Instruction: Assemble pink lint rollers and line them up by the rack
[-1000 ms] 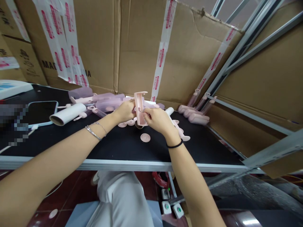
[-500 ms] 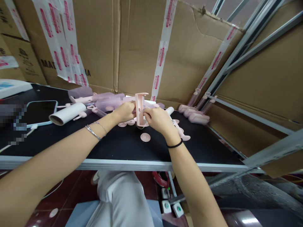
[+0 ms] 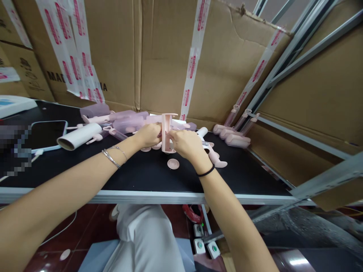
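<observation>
A pale pink bracket-shaped plastic part with a lip at each end stands upright between my hands above the table. My left hand is closed on its left side. Fingers of my right hand press against its inner face from the right; whether they pinch something small there is hidden. Below it a round pink cap lies on the black tabletop. More pink pieces lie partly behind my hands, and a pink curved part sits just right of my right wrist.
Translucent lilac tubes and a white tube lie left and behind. Several pink-handled pieces are lined up at the right. A phone or tablet lies at the left. Cardboard walls the back; a metal edge runs along the front.
My right hand has shifted slightly, its fingers now reaching farther into the pink part. My left hand keeps its hold. The view has moved a little.
</observation>
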The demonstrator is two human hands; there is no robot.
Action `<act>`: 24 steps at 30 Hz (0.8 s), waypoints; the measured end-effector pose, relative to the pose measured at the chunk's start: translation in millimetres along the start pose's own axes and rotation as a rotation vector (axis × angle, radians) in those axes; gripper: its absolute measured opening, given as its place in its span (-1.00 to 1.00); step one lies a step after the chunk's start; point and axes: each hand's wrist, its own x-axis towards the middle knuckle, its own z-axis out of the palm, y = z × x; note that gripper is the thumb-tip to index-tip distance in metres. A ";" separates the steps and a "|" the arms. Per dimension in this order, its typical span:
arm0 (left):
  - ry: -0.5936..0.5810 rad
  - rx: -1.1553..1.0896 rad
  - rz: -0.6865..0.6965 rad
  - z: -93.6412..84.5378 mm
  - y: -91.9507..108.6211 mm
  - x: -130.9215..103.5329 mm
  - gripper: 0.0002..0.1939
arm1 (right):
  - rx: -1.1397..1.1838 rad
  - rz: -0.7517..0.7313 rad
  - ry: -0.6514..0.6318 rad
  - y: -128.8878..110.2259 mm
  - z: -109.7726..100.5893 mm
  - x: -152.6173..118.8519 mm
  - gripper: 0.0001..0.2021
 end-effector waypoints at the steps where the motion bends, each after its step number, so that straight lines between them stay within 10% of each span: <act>1: -0.011 0.003 -0.002 -0.1 2.1 -0.4 -0.66 | 0.001 0.002 -0.012 -0.3 0.4 0.8 -0.67; 15: 0.076 0.053 -0.310 -6.9 11.0 5.6 -0.34 | 0.005 0.292 -0.107 30.6 3.3 4.8 -0.69; 20: 0.090 0.016 -0.209 -15.6 22.9 4.9 -0.45 | 0.113 0.561 -0.067 103.5 -14.5 7.9 -0.68; 24: 0.114 0.007 -0.214 -17.7 24.5 7.0 -0.40 | 0.114 0.926 0.148 192.2 12.8 -10.0 -0.58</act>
